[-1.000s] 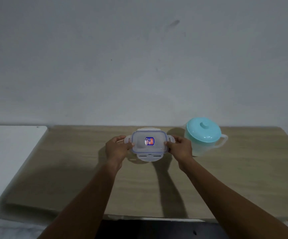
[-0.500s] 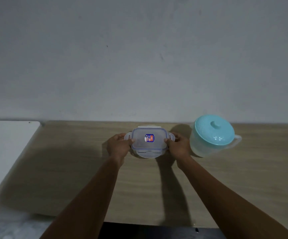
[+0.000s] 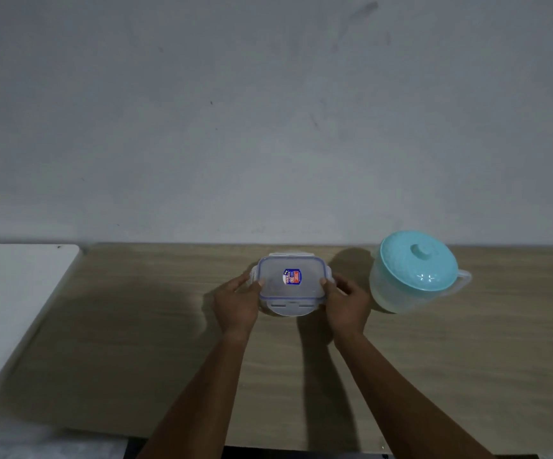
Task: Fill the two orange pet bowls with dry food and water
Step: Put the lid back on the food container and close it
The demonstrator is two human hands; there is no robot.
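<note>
The single head-worn camera is looking forward and slightly down from above the worktop's (image 3: 136,326) near edge, facing the wall (image 3: 268,111), with both forearms reaching away from it at arm's length.

Wooden table (image 3: 136,342) bearing container (image 3: 291,286), pitcher (image 3: 411,276)

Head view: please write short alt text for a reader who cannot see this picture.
Two bare hands, left hand and right hand, hold a small clear lidded container by its sides on a wooden table. A translucent pitcher with a teal lid stands at its right, before a plain grey wall.
</note>
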